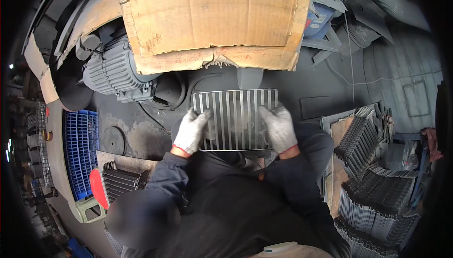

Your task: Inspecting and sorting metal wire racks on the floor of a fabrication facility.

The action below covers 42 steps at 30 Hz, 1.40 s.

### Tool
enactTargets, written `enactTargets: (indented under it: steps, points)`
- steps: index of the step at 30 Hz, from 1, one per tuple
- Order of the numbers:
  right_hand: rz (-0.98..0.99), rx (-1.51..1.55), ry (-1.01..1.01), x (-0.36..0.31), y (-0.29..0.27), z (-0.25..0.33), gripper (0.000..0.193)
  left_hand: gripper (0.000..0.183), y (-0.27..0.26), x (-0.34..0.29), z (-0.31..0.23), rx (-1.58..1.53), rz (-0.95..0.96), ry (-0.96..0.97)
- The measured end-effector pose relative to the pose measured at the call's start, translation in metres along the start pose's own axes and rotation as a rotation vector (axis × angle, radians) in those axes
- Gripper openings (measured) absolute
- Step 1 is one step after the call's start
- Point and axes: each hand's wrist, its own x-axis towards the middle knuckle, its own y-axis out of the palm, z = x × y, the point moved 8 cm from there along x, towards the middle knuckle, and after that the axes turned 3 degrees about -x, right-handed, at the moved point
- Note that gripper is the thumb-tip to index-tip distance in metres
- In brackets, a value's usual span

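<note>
A flat rectangular metal grate [228, 116] with bright parallel slats is in front of me, above my lap. My left hand [190, 131], in a whitish work glove with a red cuff edge, grips the grate's left side, thumb on the upper face. On the opposite side, my right hand [280, 126], gloved the same way, is closed around the edge and slightly blurred. Fingers under the grate are mostly hidden. Through the gaps between slats I see the dark floor and part of my clothing.
Brown cardboard [212, 17] covers something straight ahead. A grey electric motor [113, 67] stands at its left. Several stacks of dark slatted grates [373, 199] rise on my right, with a smaller stack [123, 182] at left beside a blue plastic grid [82, 149]. A duct [387, 0] runs far right.
</note>
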Motion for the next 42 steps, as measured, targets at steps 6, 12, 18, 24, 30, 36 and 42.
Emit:
enactTargets:
  steps: [6, 12, 18, 24, 30, 36, 42]
  points:
    - [-0.198, 0.025, 0.03, -0.02, -0.092, 0.03, 0.009, 0.029, 0.082, 0.013, 0.022, 0.236, 0.215, 0.076]
    - [0.051, -0.073, -0.021, 0.006, 0.011, -0.012, 0.02, 0.028, -0.021, 0.003, 0.012, -0.028, 0.008, -0.075]
    - [-0.118, -0.008, 0.035, -0.014, -0.061, 0.03, 0.023, 0.033, 0.059, 0.017, 0.032, 0.097, 0.176, -0.059]
    - [-0.08, -0.083, 0.053, -0.003, -0.044, 0.008, 0.019, 0.025, 0.038, 0.011, 0.01, 0.104, 0.084, -0.057]
    - [-0.038, -0.081, 0.046, 0.005, -0.009, -0.017, 0.019, 0.026, -0.005, 0.005, 0.007, 0.043, 0.092, -0.11]
    - [-0.272, -0.029, -0.014, -0.014, -0.114, 0.007, 0.018, 0.028, 0.093, 0.031, 0.055, 0.068, 0.224, 0.032]
    - [0.061, -0.174, 0.095, 0.012, 0.017, -0.006, 0.021, 0.028, -0.029, 0.001, 0.007, -0.038, -0.07, -0.188]
